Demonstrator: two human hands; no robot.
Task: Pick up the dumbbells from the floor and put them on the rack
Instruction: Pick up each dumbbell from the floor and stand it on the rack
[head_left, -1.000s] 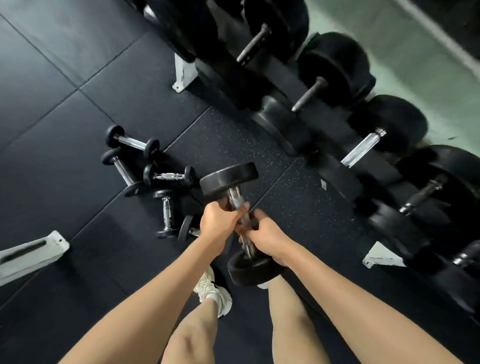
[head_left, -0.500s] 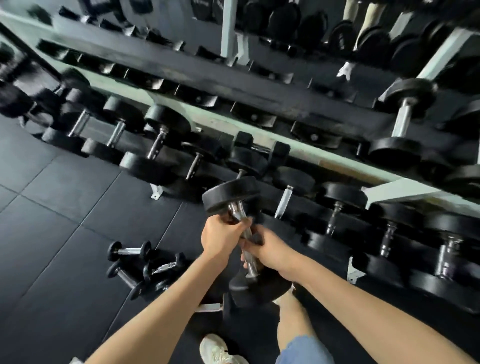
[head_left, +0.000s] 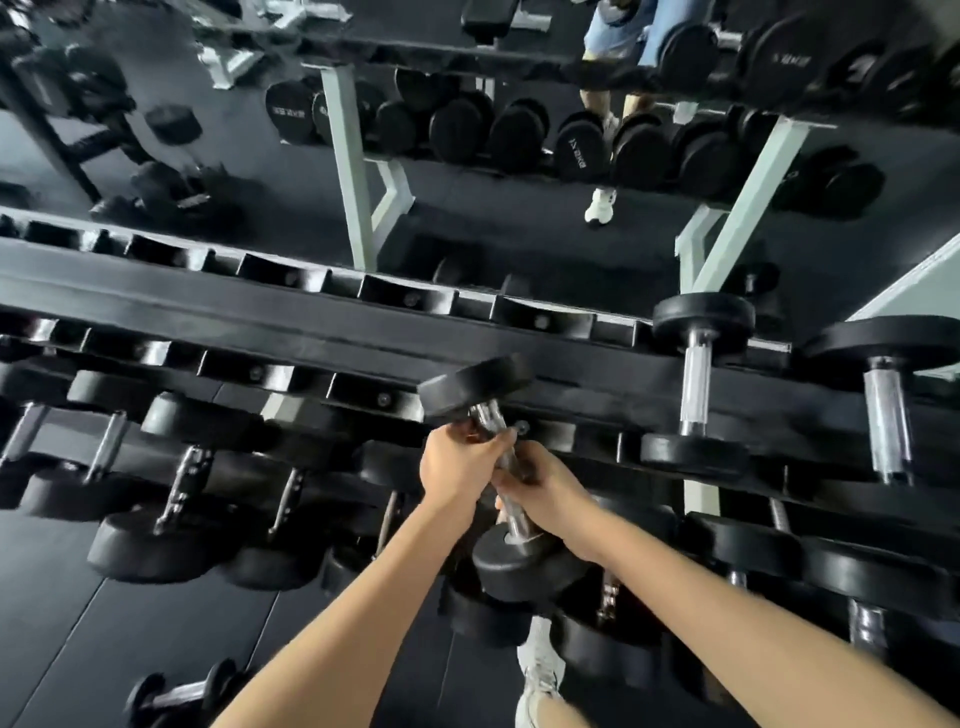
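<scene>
A black dumbbell (head_left: 524, 566) with a chrome handle hangs in the air in front of the rack's top tier (head_left: 311, 322), tilted, its far head level with the upper rail. My left hand (head_left: 460, 462) is shut on the upper part of the handle and my right hand (head_left: 540, 480) on the lower part. Most of the handle is hidden under my fingers. A small dumbbell (head_left: 179, 693) lies on the floor at the bottom left.
The top tier has empty black cradles on its left half and two dumbbells (head_left: 696, 384) at the right. The lower tier (head_left: 182, 488) is packed with dumbbells. A mirror behind reflects a person's legs (head_left: 602, 156). My shoe (head_left: 540, 670) is below.
Both hands have lifted the dumbbell from knee height up to the rack's top tier. The view has tilted up, and most floor dumbbells have left the frame.
</scene>
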